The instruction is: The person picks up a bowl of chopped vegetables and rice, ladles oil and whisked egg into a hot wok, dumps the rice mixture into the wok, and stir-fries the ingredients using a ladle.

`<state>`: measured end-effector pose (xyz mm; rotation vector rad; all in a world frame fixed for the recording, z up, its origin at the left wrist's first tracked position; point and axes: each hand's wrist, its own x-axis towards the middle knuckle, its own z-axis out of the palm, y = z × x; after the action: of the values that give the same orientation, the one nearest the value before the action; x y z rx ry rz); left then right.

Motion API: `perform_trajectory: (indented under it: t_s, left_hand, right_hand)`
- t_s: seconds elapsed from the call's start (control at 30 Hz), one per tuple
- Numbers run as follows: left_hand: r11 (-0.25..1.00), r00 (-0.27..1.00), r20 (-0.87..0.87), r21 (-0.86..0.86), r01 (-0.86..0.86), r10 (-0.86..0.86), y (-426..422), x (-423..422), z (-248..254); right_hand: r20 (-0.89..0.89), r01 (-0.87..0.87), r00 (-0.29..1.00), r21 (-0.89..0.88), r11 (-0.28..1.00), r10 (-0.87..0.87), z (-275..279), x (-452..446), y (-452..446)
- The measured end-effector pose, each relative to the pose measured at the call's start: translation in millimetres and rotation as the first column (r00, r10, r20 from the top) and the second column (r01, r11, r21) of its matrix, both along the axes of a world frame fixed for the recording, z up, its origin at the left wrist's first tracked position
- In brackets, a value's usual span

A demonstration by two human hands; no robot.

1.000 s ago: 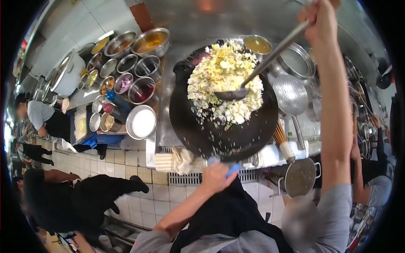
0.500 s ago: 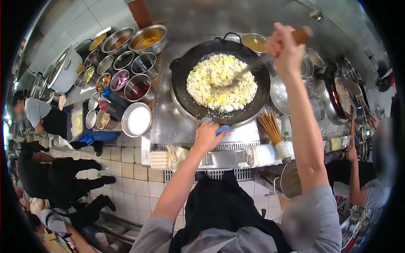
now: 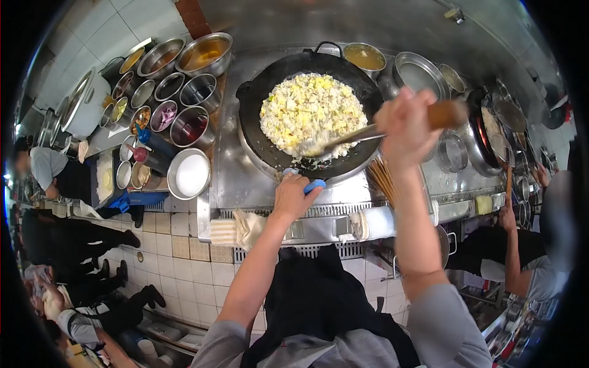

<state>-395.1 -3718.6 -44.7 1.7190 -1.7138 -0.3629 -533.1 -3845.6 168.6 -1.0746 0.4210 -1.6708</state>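
A big black wok (image 3: pixel 250 126) sits on the steel stove, holding a mound of fried rice (image 3: pixel 313 110) with yellow egg bits. At its near rim, my left hand (image 3: pixel 291 195) is closed round a blue cloth (image 3: pixel 315 186), which covers whatever part of the wok is gripped. My right hand (image 3: pixel 407 127), blurred by motion, is wrapped round the wooden handle of a wok spatula (image 3: pixel 356 135). The tool's metal end reaches into the near side of the rice, where its tip is smeared and partly covered.
Left of the stove stand metal bowls of ingredients and sauces, with a bowl of white powder or grains (image 3: pixel 189 174) nearest. A bamboo brush (image 3: pixel 381 181) and folded towels (image 3: pixel 373 225) lie along the front edge. Another person works a wok at right; other people are at left.
My right hand has come down and nearer, bringing the spatula from the middle of the rice to its near edge. My left hand keeps its hold at the rim.
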Motion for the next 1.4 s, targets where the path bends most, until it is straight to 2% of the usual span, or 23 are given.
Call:
perform_trajectory:
  t_s: [0.03,0.1,0.17,0.3,0.37,0.4,0.47,0.53,0.57,0.63,0.7,0.73,0.77,0.83,0.9,1.0,1.07,1.1,1.17,1.23,1.3,1.37,1.4]
  left_hand:
    - [1.0,1.0,0.009,0.009,0.001,-0.001,1,-1,2]
    - [1.0,1.0,0.02,0.029,-0.001,0.001,4,-5,3]
    - [0.998,1.0,0.026,0.053,-0.017,0.016,4,-5,3]
    - [0.997,1.0,0.009,0.076,-0.022,0.021,6,-4,2]
    - [0.996,0.999,0.041,0.09,-0.023,0.019,5,-2,3]
    - [0.999,0.999,0.038,0.054,-0.005,0.003,4,-1,-8]
    - [1.0,0.999,0.037,0.017,0.016,-0.017,4,-4,-8]
    - [0.999,0.999,0.043,0.036,0.012,-0.013,5,-3,3]
    - [0.999,1.0,0.029,0.053,0.002,-0.003,5,-3,7]
    - [0.995,1.0,0.0,0.096,-0.025,0.025,8,-5,10]
    - [0.994,1.0,0.009,0.103,-0.022,0.022,6,-2,5]
    - [0.997,1.0,0.018,0.071,-0.012,0.011,5,-2,-4]
    - [0.999,1.0,0.026,0.037,-0.002,0.001,5,-3,-9]
    - [0.994,0.999,0.03,0.109,0.014,-0.018,6,-5,-1]
    - [0.995,0.999,0.038,0.101,-0.027,0.024,4,-5,-3]
    - [0.997,1.0,0.012,0.07,-0.025,0.025,5,-5,-4]
    - [0.998,1.0,-0.002,0.059,-0.025,0.025,7,-6,-3]
    - [0.999,1.0,0.003,0.053,-0.014,0.014,10,-7,-3]
    - [1.0,1.0,0.022,0.011,-0.013,0.013,4,-3,-6]
    - [0.999,0.999,0.03,-0.021,-0.034,0.035,5,-5,-14]
    - [0.998,0.999,0.023,0.059,-0.034,0.032,7,-6,-3]
    - [0.996,0.999,0.032,0.088,-0.029,0.026,3,-5,4]
    - [0.995,0.999,0.04,0.095,-0.023,0.019,6,-6,3]
  right_hand:
    - [0.018,0.065,0.998,-0.011,0.998,-0.065,-27,10,8]
    - [0.065,-0.054,0.996,-0.034,0.998,0.056,-54,25,-20]
    - [-0.138,-0.065,0.989,-0.066,0.996,0.055,-17,25,-37]
    - [-0.137,-0.223,0.966,-0.016,0.975,0.218,36,-23,19]
    - [-0.21,0.082,0.973,-0.076,0.994,-0.096,-22,-2,32]
    - [-0.247,0.056,0.963,-0.193,0.98,-0.104,-49,8,21]
    - [-0.41,0.037,0.905,-0.187,0.982,-0.112,-49,18,-12]
    - [-0.343,-0.086,0.938,-0.108,0.99,0.044,-11,20,-24]
    - [-0.185,-0.168,0.971,-0.074,0.983,0.152,5,8,-21]
    - [-0.131,-0.191,0.975,-0.108,0.976,0.177,21,-18,10]
    - [-0.135,0.004,0.991,-0.143,0.99,-0.024,-30,-9,10]
    - [-0.012,-0.038,0.999,-0.09,0.995,0.037,-42,4,3]
    - [0.015,0.079,0.997,-0.013,0.997,-0.079,-44,21,-15]
    - [-0.142,0.045,0.989,-0.004,0.999,-0.045,-9,46,-40]
    - [-0.196,-0.085,0.979,-0.14,0.986,0.057,13,43,-14]
    - [-0.37,-0.259,0.913,-0.202,0.945,0.171,-6,32,-14]
    - [-0.342,-0.28,0.912,-0.113,0.953,0.227,-2,28,-35]
    - [-0.433,-0.147,0.892,0.001,0.989,0.133,25,32,-36]
    - [-0.314,-0.14,0.942,-0.047,0.989,0.118,44,35,-33]
    - [-0.019,-0.329,0.944,-0.119,0.937,0.329,24,37,-22]
    - [-0.086,-0.346,0.938,-0.235,0.908,0.335,-12,41,-19]
    - [-0.295,-0.381,0.892,-0.083,0.921,0.342,-10,40,-33]
    - [-0.349,-0.286,0.902,-0.041,0.957,0.255,5,48,-39]
